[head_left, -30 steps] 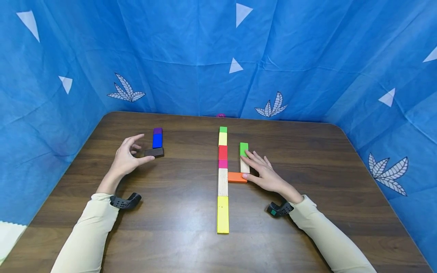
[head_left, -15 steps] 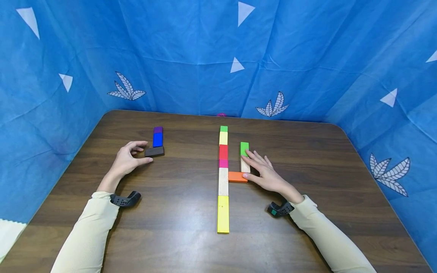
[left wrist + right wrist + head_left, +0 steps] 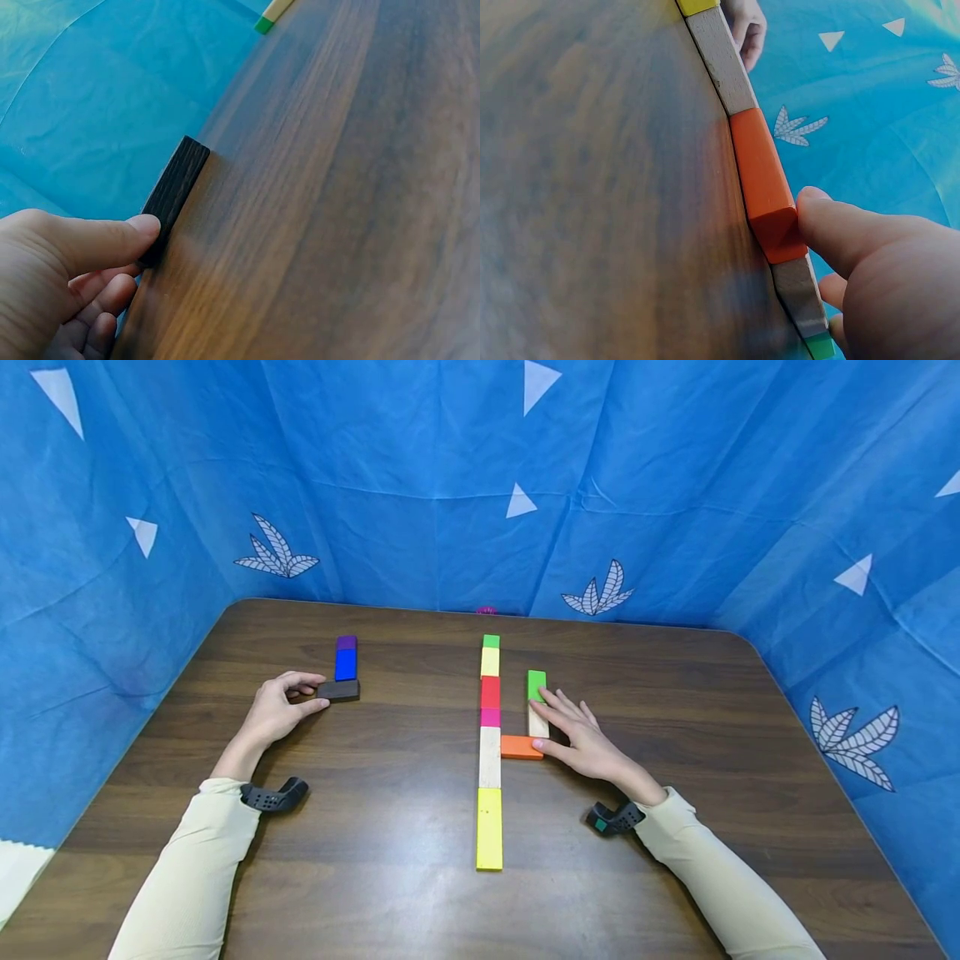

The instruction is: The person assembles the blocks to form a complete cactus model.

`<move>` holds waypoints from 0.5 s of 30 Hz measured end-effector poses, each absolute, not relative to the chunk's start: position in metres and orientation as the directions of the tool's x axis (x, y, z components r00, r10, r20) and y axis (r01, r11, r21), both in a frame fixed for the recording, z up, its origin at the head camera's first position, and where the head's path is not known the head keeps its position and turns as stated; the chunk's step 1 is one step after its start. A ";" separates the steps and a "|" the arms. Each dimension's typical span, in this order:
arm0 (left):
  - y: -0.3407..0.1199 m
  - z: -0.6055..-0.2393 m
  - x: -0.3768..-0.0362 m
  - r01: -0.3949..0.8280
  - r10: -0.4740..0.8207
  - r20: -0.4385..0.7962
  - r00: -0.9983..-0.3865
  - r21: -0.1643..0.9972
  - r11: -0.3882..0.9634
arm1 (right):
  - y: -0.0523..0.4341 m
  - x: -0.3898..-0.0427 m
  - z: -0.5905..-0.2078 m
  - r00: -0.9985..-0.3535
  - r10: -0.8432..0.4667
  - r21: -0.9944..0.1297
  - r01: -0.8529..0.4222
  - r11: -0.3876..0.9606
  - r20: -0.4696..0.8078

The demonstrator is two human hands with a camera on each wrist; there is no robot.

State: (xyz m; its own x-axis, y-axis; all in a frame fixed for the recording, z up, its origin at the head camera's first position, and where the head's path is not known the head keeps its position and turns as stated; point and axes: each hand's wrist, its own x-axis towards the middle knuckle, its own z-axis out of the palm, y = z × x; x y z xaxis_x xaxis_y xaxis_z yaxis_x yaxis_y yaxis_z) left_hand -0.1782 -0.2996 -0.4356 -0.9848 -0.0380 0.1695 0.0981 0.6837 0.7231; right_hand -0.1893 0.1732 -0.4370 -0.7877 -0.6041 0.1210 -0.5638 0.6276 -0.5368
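Left hand (image 3: 273, 710) pinching the near end of the dark wood-grain block (image 3: 338, 690), flat on the brown wood table (image 3: 375, 877) just below a blue block (image 3: 346, 665), while the right hand (image 3: 588, 743), fingers extended, is pressing its thumb against the smooth orange block (image 3: 521, 747) beside a plain wooden one (image 3: 537, 722)

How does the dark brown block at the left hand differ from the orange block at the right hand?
The dark brown block adjoins only the blue block's near end; the orange block links the long row's plain wood block to a shorter one. Left hand pinches; right hand presses with its thumb. Both lie flat, crosswise.
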 end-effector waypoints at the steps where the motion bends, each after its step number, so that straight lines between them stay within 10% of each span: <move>1: -0.299 -0.435 -0.178 0.097 -0.039 0.169 -0.985 0.722 0.686 | 0.173 -0.190 -0.437 -0.789 -0.603 -0.535 -0.563 0.629 0.121; 15: -0.305 -0.427 -0.174 0.052 -0.049 0.106 -0.993 0.777 0.627 | 0.174 -0.190 -0.437 -0.794 -0.596 -0.529 -0.560 0.637 0.123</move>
